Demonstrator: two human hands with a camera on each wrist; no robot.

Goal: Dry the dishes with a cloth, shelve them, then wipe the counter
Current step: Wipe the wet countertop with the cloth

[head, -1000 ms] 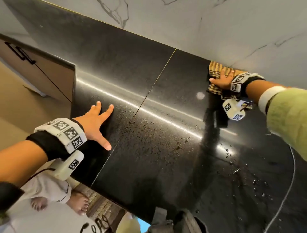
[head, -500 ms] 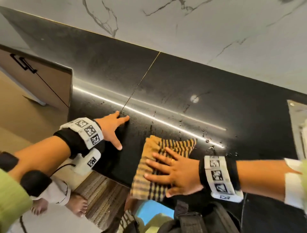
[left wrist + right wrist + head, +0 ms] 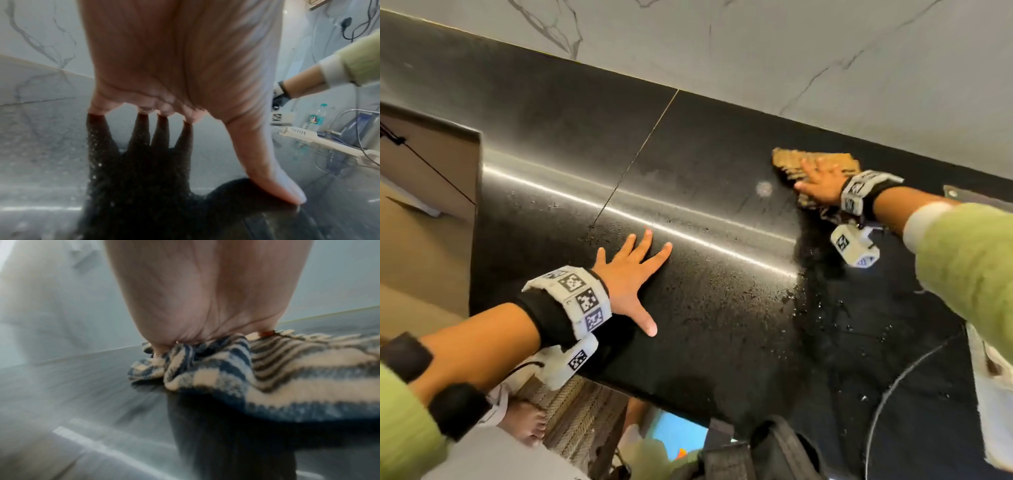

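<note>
A: What sits nearest the person?

B: The front edge of the polished black speckled stone counter [image 3: 722, 308], and on it the left hand [image 3: 630, 281], palm down, fingers straight and spread, thumb out to the side. It holds nothing. From the left wrist view the fingertips [image 3: 144, 110] and the thumb touch the glossy surface and their dark reflection shows beneath.

A: And to the right of it?

B: Scattered small water droplets [image 3: 822, 308] lie on the counter, between the left hand and the green long sleeve [image 3: 969, 267] of the right arm. A thin grey cable [image 3: 887, 387] curves over the stone near the right edge.

A: Further back?

B: The right hand [image 3: 820, 183] lies flat with straight fingers on the yellow-and-dark striped woven cloth [image 3: 791, 162], pressing it onto the counter. In the right wrist view the cloth [image 3: 267, 369] bunches in folds under the palm [image 3: 205, 296]; the picture is blurred.

A: Where is the cloth, exactly?

B: Far right on the counter, close to the white veined marble wall [image 3: 756, 44], well apart from the left hand.
</note>
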